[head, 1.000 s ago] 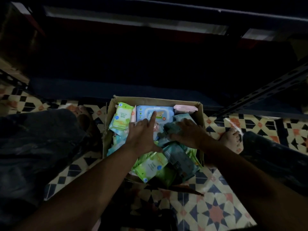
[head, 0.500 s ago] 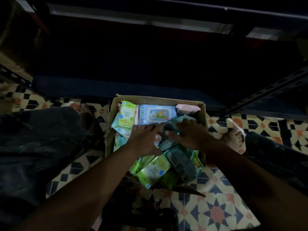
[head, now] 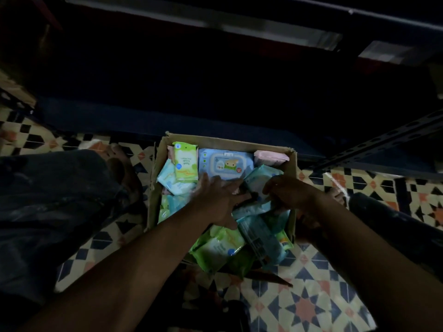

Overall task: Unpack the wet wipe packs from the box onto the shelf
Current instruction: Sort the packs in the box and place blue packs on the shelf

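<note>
Both hands are reaching into the open brown cardboard box (head: 291, 164) on the patterned tile floor (head: 311, 303), the left hand (head: 217, 200) lying flat with fingers released, the right hand (head: 288, 191) grasping a pale teal wet wipe pack (head: 257, 180).

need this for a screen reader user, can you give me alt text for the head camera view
Two bare hands, left hand and right hand, reach into an open brown cardboard box crammed with green, blue and pink wet wipe packs, on a patterned tiled floor. Dim light; a dark metal shelf stands behind the box.
</note>
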